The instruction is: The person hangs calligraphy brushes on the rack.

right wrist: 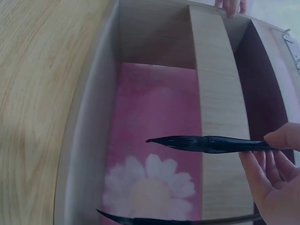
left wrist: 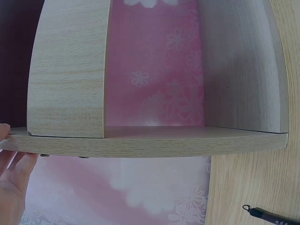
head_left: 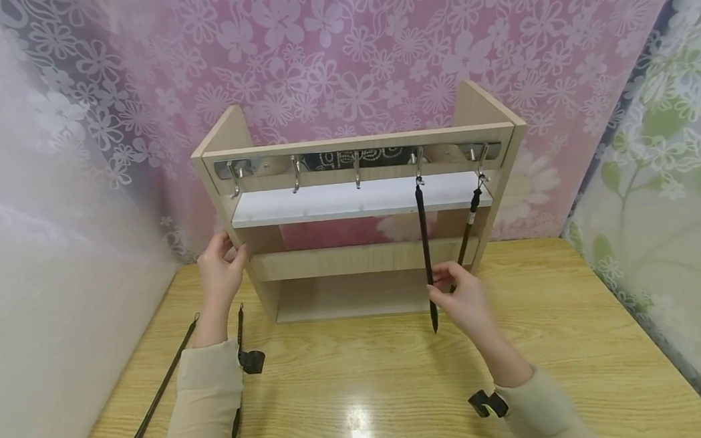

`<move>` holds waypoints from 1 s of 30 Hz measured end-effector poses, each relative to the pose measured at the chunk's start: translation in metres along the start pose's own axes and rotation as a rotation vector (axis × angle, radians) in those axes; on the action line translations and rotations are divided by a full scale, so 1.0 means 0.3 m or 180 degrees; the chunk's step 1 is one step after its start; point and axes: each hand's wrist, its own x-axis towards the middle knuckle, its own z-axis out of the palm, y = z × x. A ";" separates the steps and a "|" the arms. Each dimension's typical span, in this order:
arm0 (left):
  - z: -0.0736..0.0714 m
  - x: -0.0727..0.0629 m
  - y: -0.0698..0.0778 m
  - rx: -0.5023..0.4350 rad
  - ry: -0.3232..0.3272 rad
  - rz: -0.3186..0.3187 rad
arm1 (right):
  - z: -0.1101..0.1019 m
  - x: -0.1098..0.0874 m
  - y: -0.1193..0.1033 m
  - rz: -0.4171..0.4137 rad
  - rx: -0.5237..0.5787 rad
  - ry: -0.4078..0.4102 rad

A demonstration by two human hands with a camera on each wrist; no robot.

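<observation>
1. Head view: a wooden rack [head_left: 341, 262] is stood upright on the surface [head_left: 348, 380], and five metal hooks [head_left: 357, 172] are fixed in a row along its upper rail.
2. A black brush [head_left: 424, 234] is hung with its top end at the fourth hook from the left, and its tip is pointed down in front of the rack.
3. Its lower part is pinched by the right hand [head_left: 465, 299], whose fingers are drawn narrow; in the right wrist view, the handle is held between thumb and fingers, with the bristles left free.
4. A second brush [head_left: 466, 239], marked by a pale band, is hung at the fifth hook and is partly covered by the right hand.
5. The rack's left side panel [left wrist: 154, 147] is gripped by the left hand [head_left: 220, 272], with thumb and fingers placed on opposite faces.
6. Two more brushes are laid on the surface at the left: a long brush [head_left: 162, 395] and a shorter brush [head_left: 240, 326], the latter partly hidden by the left sleeve [head_left: 207, 392].
7. Pink floral fabric [head_left: 341, 59] is seen behind the rack.
</observation>
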 end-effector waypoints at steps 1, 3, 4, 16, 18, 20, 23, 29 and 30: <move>0.001 0.001 0.000 0.0004 -0.0003 0.0006 | 0.007 0.004 0.002 0.0029 0.0019 0.0021; 0.002 0.002 0.000 0.0001 -0.0008 0.0011 | 0.021 0.011 0.005 0.0085 0.0093 0.0033; 0.002 0.003 0.000 -0.0001 -0.0011 0.0011 | 0.028 0.015 0.007 0.0102 0.0130 0.0040; 0.000 0.007 0.003 -0.0020 -0.0030 0.0057 | 0.099 0.060 0.034 0.0006 0.0439 0.0318; 0.000 0.007 0.004 0.0007 -0.0043 0.0048 | 0.108 0.067 0.039 -0.0018 0.0492 0.0357; 0.000 0.007 0.004 -0.0007 -0.0050 0.0049 | 0.118 0.072 0.045 -0.0033 0.0532 0.0392; 0.000 0.005 0.003 -0.0024 -0.0055 0.0050 | 0.131 0.078 0.056 -0.0010 0.0540 0.0427; -0.002 -0.002 0.003 0.0018 -0.0044 0.0024 | 0.147 0.087 0.064 0.0001 0.0502 0.0525; -0.002 -0.003 0.004 0.0027 -0.0039 0.0015 | 0.149 0.089 0.065 -0.0013 0.0506 0.0544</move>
